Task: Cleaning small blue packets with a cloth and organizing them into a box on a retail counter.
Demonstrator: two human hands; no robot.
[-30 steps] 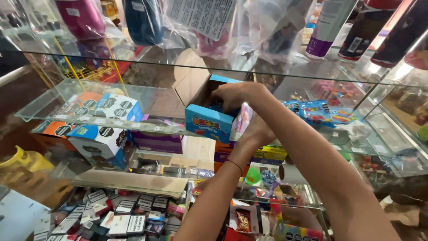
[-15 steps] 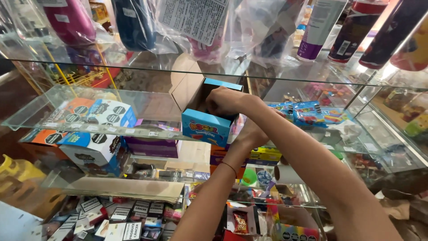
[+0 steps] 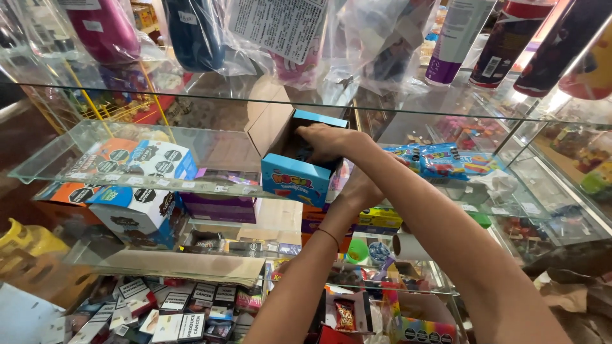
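On the glass shelf [image 3: 210,153], one open blue carton [image 3: 294,179] sits under both hands. The right hand [image 3: 328,139] dips inside it, fingers [image 3: 307,135] curled down over the contents; what they pinch, I cannot tell. The left hand [image 3: 358,190] braces the far side wall, fingers hidden. Light, thin card that probably dents easily: best held by the side walls. Left of the fingers, two white boxes [image 3: 153,159].
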